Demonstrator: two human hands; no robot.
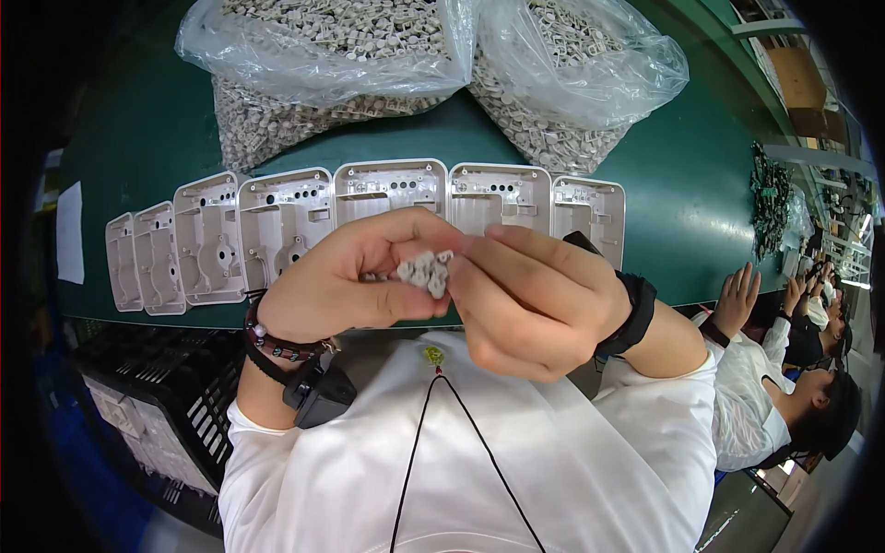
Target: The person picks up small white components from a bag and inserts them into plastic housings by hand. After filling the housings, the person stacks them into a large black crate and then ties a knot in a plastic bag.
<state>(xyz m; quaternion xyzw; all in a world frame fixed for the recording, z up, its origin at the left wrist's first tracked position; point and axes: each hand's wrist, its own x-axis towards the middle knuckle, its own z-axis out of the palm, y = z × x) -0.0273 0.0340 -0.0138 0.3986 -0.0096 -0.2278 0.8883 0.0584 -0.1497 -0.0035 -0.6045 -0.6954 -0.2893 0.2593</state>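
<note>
Two bare hands meet near the middle of the view, above the front edge of the green table (415,143). The left hand (323,286) is cupped around a small heap of light-grey pieces (424,274), with its thumb lying along the lower side of them. The right hand (544,304) comes from the other side with curled fingers, and its thumb and index tip are just at the right edge of the heap. Whether this right hand pinches one piece I cannot tell, because its own fingers hide the contact.

In my judgement, the step in hand is to take or arrange single pieces out of the handful. The next move seems to call for a fine pinch on only one piece, while the left fingers stay gently curled so the others do not fall.

The pieces lie between the left thumb and the left curled fingers, and a few show deeper, toward the palm. Beyond the hands stands a row of seven pale housings (392,189), and behind it two plastic bags (313,83) hold many similar small parts.
</note>
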